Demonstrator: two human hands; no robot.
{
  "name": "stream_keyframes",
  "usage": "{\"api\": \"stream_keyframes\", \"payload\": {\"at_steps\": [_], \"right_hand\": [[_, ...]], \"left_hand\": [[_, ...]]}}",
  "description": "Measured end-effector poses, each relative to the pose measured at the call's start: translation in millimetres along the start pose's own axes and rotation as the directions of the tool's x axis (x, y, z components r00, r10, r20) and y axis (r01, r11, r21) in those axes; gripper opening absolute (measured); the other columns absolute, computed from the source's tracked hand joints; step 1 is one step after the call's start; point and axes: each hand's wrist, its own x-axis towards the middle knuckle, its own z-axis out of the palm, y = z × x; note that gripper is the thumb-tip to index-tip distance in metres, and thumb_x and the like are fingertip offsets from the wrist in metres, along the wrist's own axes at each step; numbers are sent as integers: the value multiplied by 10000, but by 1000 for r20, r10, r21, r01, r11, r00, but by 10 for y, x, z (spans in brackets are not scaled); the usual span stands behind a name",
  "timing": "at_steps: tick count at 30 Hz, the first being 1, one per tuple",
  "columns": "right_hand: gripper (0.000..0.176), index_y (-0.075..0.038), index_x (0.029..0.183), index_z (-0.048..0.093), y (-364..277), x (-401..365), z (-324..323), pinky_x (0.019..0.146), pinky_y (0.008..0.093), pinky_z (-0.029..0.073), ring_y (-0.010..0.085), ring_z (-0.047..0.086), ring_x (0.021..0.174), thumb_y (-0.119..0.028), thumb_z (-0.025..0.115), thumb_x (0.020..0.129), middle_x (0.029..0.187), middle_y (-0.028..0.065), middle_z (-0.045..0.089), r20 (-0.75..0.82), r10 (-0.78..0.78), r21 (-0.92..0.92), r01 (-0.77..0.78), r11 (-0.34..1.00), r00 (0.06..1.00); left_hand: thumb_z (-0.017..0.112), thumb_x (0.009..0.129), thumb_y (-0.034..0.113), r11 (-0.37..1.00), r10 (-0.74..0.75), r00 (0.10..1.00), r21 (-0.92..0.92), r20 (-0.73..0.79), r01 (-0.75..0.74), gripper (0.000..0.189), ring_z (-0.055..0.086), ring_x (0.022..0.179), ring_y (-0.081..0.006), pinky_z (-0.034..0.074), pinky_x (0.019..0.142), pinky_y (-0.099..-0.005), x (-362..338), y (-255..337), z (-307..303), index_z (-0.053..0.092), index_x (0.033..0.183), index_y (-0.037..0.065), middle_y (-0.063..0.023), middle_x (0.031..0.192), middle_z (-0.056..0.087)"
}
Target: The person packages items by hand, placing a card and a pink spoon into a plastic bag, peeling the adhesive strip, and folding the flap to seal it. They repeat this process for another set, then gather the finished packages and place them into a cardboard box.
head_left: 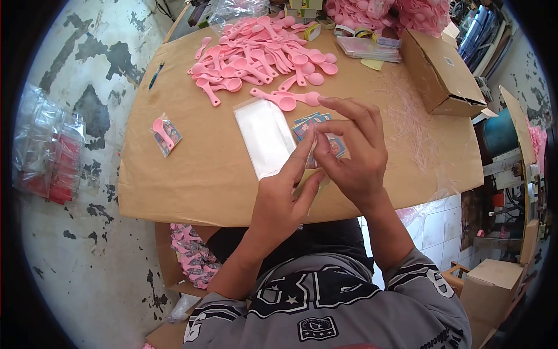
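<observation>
My left hand (282,195) and my right hand (357,151) meet over the table's front half, fingertips pinched together. Between them is a small clear plastic bag (314,152), mostly hidden by the fingers. The right hand's outer fingers are raised and spread. Just left of the hands lies a stack of clear plastic bags (261,136). Blue printed cards (335,144) lie partly covered behind the right hand. Two pink spoons (285,103) rest past the bags, in front of a large heap of pink spoons (256,55). A bagged pink spoon with a card (166,135) lies at the left.
A pen (156,75) lies near the table's left edge. At the back right are a cardboard box (442,75), tape rolls (312,31) and packs of plastic bags (369,49). Thin plastic strips (410,116) litter the right side. Below the table, a box holds bagged spoons (192,256).
</observation>
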Motion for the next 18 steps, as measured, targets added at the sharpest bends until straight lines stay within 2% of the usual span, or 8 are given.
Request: {"api": "stream_keyframes", "payload": {"at_steps": [1, 4, 6, 7, 9, 13, 16, 18], "right_hand": [[191, -36, 941, 694, 20, 1, -18, 947, 428, 524, 318, 656, 1124, 9, 769, 772, 1274, 125, 697, -7, 25, 36, -25, 999, 1000], [168, -29, 967, 646, 217, -34, -82, 939, 423, 550, 303, 691, 1060, 36, 722, 832, 1240, 165, 707, -122, 318, 346, -260, 902, 940], [157, -28, 995, 597, 358, 26, -169, 951, 396, 560, 258, 710, 1011, 73, 646, 886, 1102, 157, 717, -105, 645, 829, -292, 478, 757], [141, -28, 998, 589, 396, 15, -232, 902, 365, 562, 226, 700, 954, 70, 625, 903, 1054, 142, 707, -99, 654, 857, -269, 439, 750], [112, -26, 1003, 574, 477, 9, -341, 805, 303, 566, 162, 679, 838, 63, 581, 936, 957, 111, 685, -93, 669, 907, -214, 363, 738], [70, -20, 1020, 629, 374, -144, -429, 558, 190, 376, 32, 435, 592, -34, 565, 992, 901, 50, 637, 246, 583, 812, -493, 312, 774], [110, -20, 1068, 688, 137, -157, -383, 591, 186, 375, 19, 462, 630, -60, 625, 987, 895, 5, 649, 518, 539, 571, -738, 361, 664], [137, -18, 1099, 708, 38, -195, -192, 625, 188, 395, 15, 506, 678, -94, 675, 989, 898, -13, 668, 530, 480, 527, -715, 459, 699]], "left_hand": [[681, 1005, 42, 1000, 19, 1000, 20, 19, -19, 668, 476, 627, -5, 422, 619, -178, 6, 2, 4, 400, 1611, 22, 52, 632, 532], [675, 1024, 77, 968, -79, 996, -237, 49, 88, 641, 687, 814, -59, 541, 734, -210, -3, -31, 59, 400, 1599, 13, -87, 923, 788], [667, 1034, 95, 823, -235, 971, -521, 50, 226, 544, 724, 968, -130, 583, 823, -263, 23, 28, 26, 452, 1521, -16, -179, 1154, 749], [662, 1039, 104, 711, -313, 948, -646, 63, 278, 498, 742, 1045, -166, 605, 868, -290, 30, 36, -2, 478, 1482, -30, -226, 1270, 730], [652, 1048, 133, 691, -283, 959, -699, -27, 184, 416, 749, 940, -160, 643, 703, -298, 35, -130, -2, 508, 1401, -33, -187, 1255, 737], [653, 1045, 109, 681, -242, 963, -728, -118, 83, 277, 739, 962, -160, 665, 667, -291, 56, -243, -46, 568, 1258, -47, -174, 1245, 721], [663, 1038, 95, 668, -216, 959, -744, -183, 8, 253, 727, 998, -161, 665, 706, -286, 77, -276, 8, 597, 1241, -41, -169, 1247, 708], [666, 1036, 93, 660, -197, 967, -751, -165, 6, 248, 723, 1009, -167, 664, 734, -289, 75, -277, 14, 611, 1241, -37, -165, 1240, 706]]}}
